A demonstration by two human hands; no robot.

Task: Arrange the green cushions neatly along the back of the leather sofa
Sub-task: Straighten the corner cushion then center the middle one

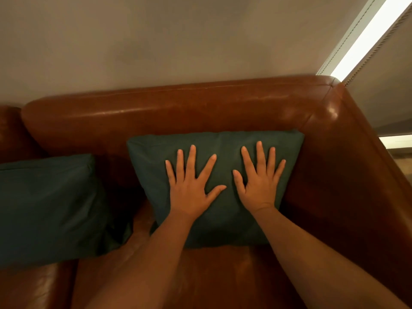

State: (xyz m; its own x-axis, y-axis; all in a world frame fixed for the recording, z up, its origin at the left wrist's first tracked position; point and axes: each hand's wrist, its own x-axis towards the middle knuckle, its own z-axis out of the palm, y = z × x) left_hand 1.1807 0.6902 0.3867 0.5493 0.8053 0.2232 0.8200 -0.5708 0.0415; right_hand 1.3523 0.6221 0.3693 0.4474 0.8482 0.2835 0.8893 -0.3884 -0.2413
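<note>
Two cushions: both dark green, both on the brown leather sofa (178,108), propped against its back.
Right cushion (225,219): stands in the corner where the sofa back meets the right armrest (356,175); its top edge leans on the backrest, its right edge touches the armrest, its lower edge sits on the seat.
Left cushion (49,208): leans on the backrest further left, partly cut off by the frame edge; a strip of bare leather shows between it and the right cushion, so the two are apart.
Left hand (191,190): lies flat on the front face of the right cushion, left of its middle, palm down, fingers straight and spread, thumb pointing toward the other hand; it grasps nothing.
Right hand (259,186): lies flat on the same face, right of its middle, fingers straight and fanned upward, thumb turned inward; it grasps nothing.
Cushion relative to fingers: the fabric lies under both palms and every fingertip; the fingertips stop short of the cushion's top edge, and cloth shows between the two thumbs.
Forearms: bare, reaching up from the lower frame edge over the seat.
Wall (156,41): plain and pale, behind the sofa back.
Bright strip (370,34): a slanted band of light at upper right, beside a corded edge.
</note>
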